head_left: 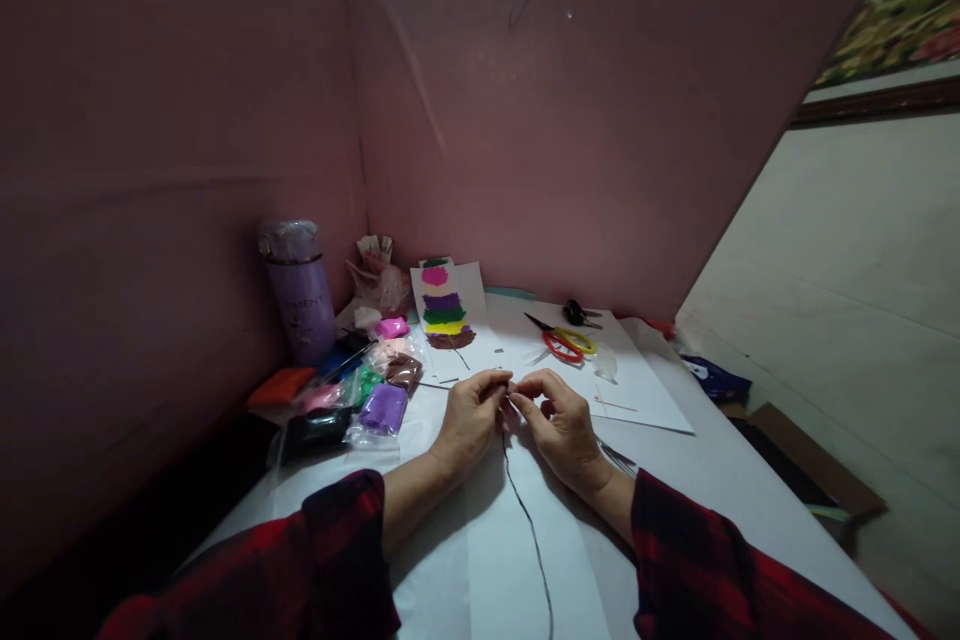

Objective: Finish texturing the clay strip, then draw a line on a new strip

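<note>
Head cam: tiny piece, mostly hidden, pinched in grip of L hand + R hand, over table nr dark line. Prob v light, maybe soft imo; hold gently by opposite ends.

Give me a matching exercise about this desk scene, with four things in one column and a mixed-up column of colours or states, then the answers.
Things:
1. Scissors
2. Lidded bottle
3. Striped drawing
4. Left hand and right hand

Colours or states:
A. Fingertips brought close together
B. One red handle loop and one yellow
C. Bands that include pink, purple, green, yellow and brown
D. Pale purple body with dark lettering

Pairs: 1-B, 2-D, 3-C, 4-A
</note>
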`<action>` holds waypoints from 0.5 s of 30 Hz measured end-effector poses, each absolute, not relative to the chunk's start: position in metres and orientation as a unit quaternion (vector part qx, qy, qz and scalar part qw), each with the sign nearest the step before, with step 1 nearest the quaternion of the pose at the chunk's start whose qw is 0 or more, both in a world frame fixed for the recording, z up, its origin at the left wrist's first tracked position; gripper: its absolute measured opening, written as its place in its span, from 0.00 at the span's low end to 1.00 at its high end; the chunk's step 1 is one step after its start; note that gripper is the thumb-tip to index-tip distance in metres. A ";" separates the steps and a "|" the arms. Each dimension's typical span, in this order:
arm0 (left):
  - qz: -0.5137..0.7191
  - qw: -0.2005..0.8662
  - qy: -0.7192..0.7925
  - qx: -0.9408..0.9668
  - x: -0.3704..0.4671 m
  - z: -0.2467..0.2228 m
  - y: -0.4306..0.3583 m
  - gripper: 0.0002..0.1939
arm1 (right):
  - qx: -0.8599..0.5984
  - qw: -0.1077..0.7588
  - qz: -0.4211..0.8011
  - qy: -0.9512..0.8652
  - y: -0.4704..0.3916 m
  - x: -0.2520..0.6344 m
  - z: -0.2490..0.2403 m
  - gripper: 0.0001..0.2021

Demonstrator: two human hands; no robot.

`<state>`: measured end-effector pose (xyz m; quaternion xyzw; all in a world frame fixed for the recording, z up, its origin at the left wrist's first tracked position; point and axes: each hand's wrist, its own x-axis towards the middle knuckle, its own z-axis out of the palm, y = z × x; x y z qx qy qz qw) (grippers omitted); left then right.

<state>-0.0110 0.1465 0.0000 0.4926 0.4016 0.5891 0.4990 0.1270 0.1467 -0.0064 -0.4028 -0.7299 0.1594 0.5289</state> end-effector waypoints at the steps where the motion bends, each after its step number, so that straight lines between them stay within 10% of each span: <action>1: 0.590 0.501 0.398 0.494 -0.011 0.000 0.147 0.12 | -0.412 0.533 0.167 -0.720 0.147 0.127 -0.007 0.04; 15: 0.588 0.466 0.422 0.510 -0.010 0.001 0.145 0.12 | -0.430 0.538 0.227 -0.689 0.144 0.128 -0.006 0.08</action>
